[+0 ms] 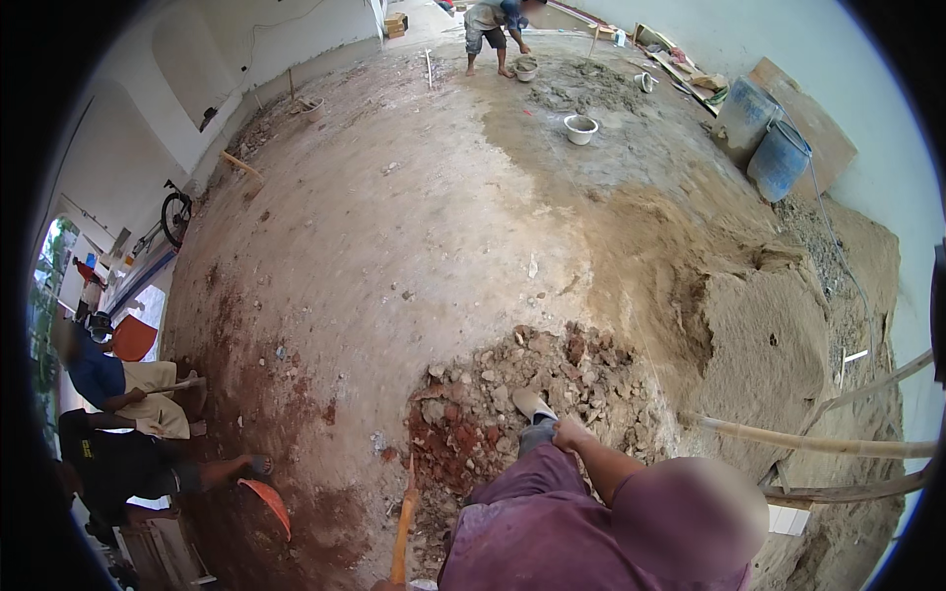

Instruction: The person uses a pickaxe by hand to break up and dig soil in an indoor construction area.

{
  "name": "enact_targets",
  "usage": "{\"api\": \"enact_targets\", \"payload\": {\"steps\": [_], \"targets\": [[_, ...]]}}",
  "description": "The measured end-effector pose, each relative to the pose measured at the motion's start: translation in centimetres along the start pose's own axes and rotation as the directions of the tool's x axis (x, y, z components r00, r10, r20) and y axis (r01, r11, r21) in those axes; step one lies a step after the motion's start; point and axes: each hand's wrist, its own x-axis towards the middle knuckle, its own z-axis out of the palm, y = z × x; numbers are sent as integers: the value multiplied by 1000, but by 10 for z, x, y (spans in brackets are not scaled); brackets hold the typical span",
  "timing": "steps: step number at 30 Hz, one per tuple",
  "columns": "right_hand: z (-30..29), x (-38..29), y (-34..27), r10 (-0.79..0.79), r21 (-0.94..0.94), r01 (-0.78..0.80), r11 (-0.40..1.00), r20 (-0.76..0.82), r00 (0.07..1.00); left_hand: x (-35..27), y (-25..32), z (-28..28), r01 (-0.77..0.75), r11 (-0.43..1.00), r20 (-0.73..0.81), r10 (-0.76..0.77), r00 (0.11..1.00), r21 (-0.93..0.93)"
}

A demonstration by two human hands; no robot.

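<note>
My right hand (567, 433) rests, fingers curled, on my bent leg near the knee; no tool shows in it. Below it, my shoe (533, 405) stands on a heap of broken rubble and reddish soil (473, 421). At the bottom edge, only a sliver of my left hand (387, 585) is visible, closed around a wooden tool handle (403, 528). The handle points forward and narrows to a tip beside the rubble's left edge. My purple shirt (517, 543) fills the lower middle, and a blurred patch covers part of the right side.
Sand (761, 340) is piled to the right, crossed by a bamboo pole (813, 442). Blue drums (780, 159) stand by the wall. Two people sit left near an orange pan (267, 508). Another person (494, 29) bends over a bucket (525, 72) beyond a second bucket (581, 129).
</note>
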Motion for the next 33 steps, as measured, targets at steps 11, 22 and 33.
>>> {"api": "enact_targets", "payload": {"steps": [11,22,33], "targets": [[-12,-31,-40,-21,147,39,988,-127,992,4,6,41,2,1000,42,-1,999,-21],[5,-14,-18,-3,126,19,992,-122,993,-4,17,-3,14,999,51,-12,999,-33],[-15,-8,-62,-68,127,89,988,-158,985,-3,42,3,-57,997,74,62,995,-56]]}}
